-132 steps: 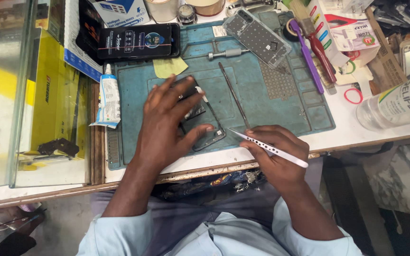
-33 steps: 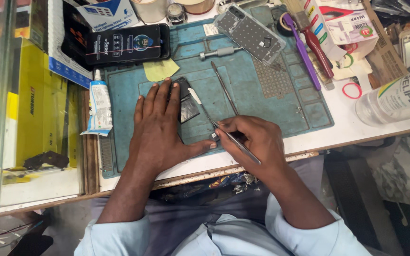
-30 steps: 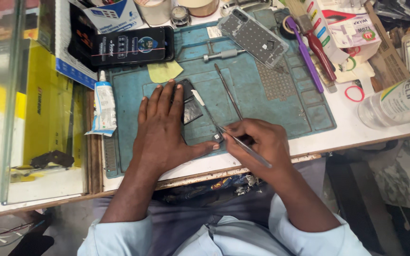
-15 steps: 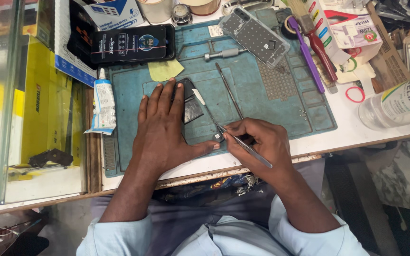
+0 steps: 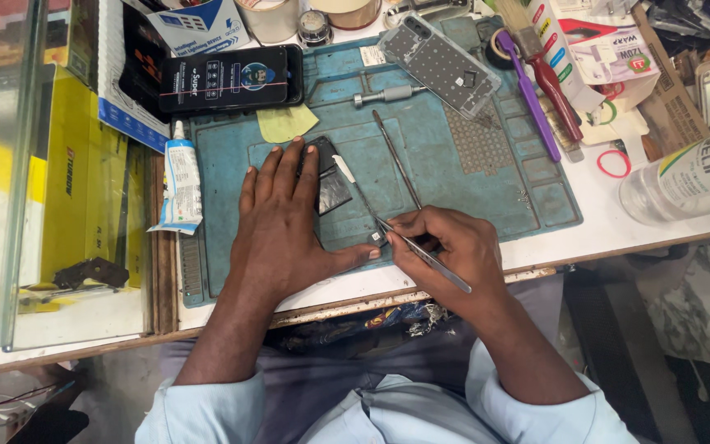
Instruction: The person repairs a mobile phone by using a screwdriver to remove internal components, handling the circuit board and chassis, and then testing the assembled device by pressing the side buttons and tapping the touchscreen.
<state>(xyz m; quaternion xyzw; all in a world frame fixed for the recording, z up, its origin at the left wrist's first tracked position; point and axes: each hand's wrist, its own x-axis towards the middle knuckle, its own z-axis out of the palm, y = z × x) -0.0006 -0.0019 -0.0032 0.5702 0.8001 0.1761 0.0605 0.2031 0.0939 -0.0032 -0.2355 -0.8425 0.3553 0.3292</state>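
Observation:
My left hand (image 5: 285, 226) lies flat, fingers spread, pressing down on a dark opened phone (image 5: 328, 182) on the teal work mat (image 5: 470, 177). Most of the phone is hidden under the palm. My right hand (image 5: 449, 251) grips thin metal tweezers (image 5: 421, 253), whose tip touches the phone's lower right edge beside my left thumb. A white strip (image 5: 344, 169) lies across the phone's upper part.
On the mat lie a thin metal pry rod (image 5: 396, 158), a screwdriver (image 5: 392, 95), a grey phone back cover (image 5: 440, 59) and a yellow sticky note (image 5: 287, 123). A glue tube (image 5: 182, 185) and dark phone box (image 5: 228, 78) sit left. Brushes (image 5: 540, 74) and a clear bottle (image 5: 688, 177) are right.
Earlier my right hand held a white pen-like tool away from the phone; it now holds tweezers at the phone's edge. Over the last second both hands have stayed almost still.

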